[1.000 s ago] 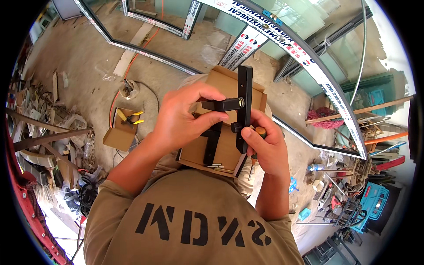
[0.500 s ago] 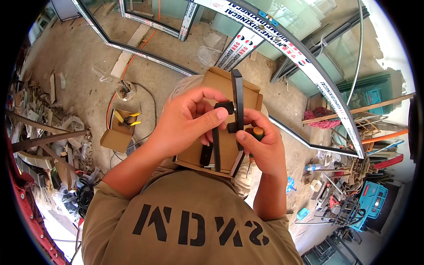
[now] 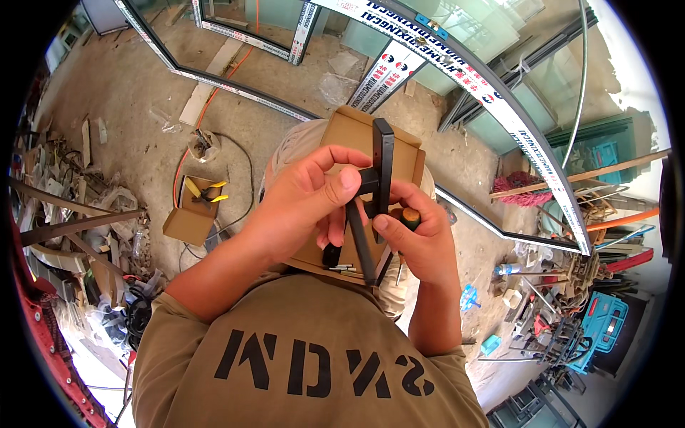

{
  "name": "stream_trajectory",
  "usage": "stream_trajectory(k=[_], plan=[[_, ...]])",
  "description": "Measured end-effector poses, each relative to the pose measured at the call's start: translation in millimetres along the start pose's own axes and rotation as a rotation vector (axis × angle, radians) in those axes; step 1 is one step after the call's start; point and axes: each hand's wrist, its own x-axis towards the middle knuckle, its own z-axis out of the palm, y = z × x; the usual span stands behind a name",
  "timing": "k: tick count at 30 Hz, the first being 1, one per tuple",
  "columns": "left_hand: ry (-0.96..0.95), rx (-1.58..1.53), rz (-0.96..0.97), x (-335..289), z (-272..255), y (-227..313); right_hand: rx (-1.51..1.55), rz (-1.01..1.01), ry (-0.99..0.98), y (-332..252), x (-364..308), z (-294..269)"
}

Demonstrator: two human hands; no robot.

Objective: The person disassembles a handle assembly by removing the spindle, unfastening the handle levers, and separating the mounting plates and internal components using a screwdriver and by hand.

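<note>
My left hand pinches the square neck of a black lever handle, whose long bar slants down toward me. The neck meets the side of an upright black backplate. Low on that plate, the thumb and fingers of my right hand grip it. A screwdriver with an orange-and-dark handle end is also tucked in my right hand, its shaft pointing down. Beneath both hands an opened cardboard box rests on my lap. Small metal pins and another black piece lie in it.
On the floor at left are a small cardboard box with yellow-handled pliers and a cable. A large window frame spans ahead and right. Scrap lies at far left; tools and a blue case are at right.
The lever handle's neck has come up against the backplate, and its bar has swung its lower end to the right. My right hand keeps its grip on plate and screwdriver.
</note>
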Motion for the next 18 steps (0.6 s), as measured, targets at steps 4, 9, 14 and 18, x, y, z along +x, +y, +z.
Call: stream_trajectory(k=[4, 9, 14, 18], plan=[[-0.004, 0.049, 0.036, -2, 1, -9, 0.006, 0.032, -0.027, 4, -3, -2], [-0.094, 0.026, -0.002, -2, -7, -17, -0.093, 0.030, -0.015, 1, -6, -7], [-0.004, -0.031, -0.060, 2, -13, -27, -0.463, -0.129, 0.147, -8, -10, -2], [-0.063, 0.057, -0.028, -1, -8, -25, -0.788, -0.190, 0.242, -18, -11, 7]])
